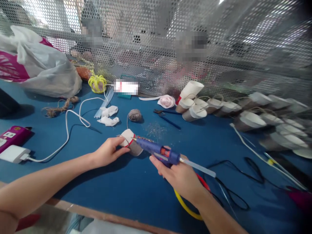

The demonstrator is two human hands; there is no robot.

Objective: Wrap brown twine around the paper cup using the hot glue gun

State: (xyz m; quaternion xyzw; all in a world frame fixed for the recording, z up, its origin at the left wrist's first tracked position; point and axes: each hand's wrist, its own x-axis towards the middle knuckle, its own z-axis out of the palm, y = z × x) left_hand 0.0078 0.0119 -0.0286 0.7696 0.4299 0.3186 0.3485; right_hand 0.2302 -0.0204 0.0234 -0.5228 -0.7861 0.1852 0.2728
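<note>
My left hand is closed on a small paper cup, which lies tilted just above or on the blue table. Grey yarn wraps the cup's lower part, and a red line runs round it below the bare white part. In my right hand is a blue glue gun, gripped with a clear glue stick jutting from its back. Its metal nozzle meets or nearly meets the cup at the red line. A grey yarn ball sits beyond the cup, its strand running toward the cup.
Several yarn-wrapped cups with handles stand at the right. Pliers, a pink ribbon roll, white scraps and twine lie farther back. A white cable crosses the left; a plastic bag rests by the perforated metal screen.
</note>
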